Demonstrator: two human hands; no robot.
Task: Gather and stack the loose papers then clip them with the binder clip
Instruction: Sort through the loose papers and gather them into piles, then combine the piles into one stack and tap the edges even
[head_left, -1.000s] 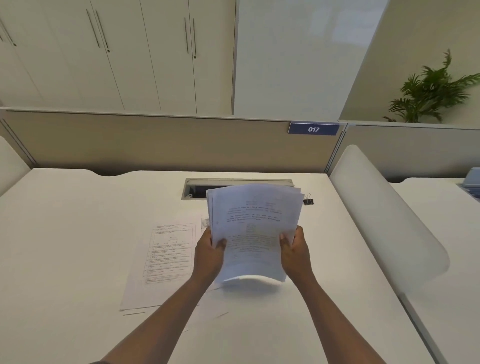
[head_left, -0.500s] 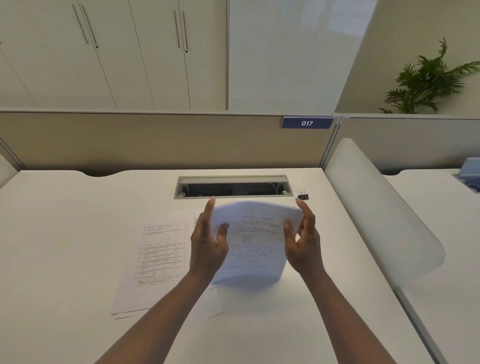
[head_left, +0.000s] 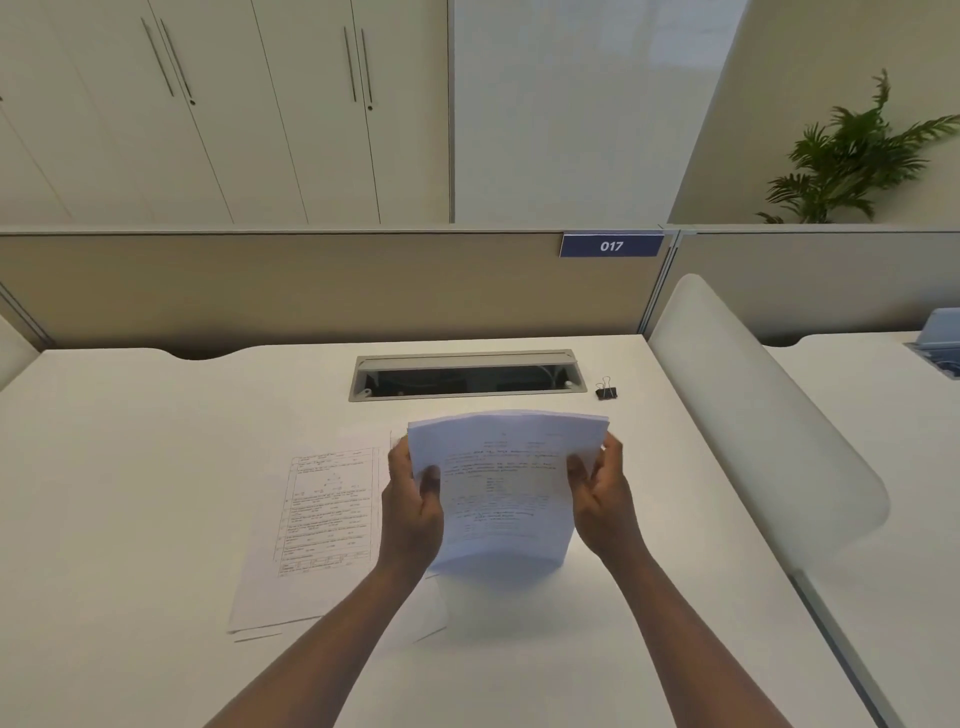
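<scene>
Both hands hold a stack of papers (head_left: 506, 483) upright over the middle of the white table (head_left: 130, 467), its lower edge resting on or just above the tabletop: the left hand (head_left: 413, 506) grips the left edge with the thumb on the front sheet, and the right hand (head_left: 602, 493) grips the right edge the same way. More loose sheets (head_left: 322, 519) lie flat just left of the left hand. The black binder clip (head_left: 606, 389) sits apart near the far edge, just right of the cable slot (head_left: 465, 375).
</scene>
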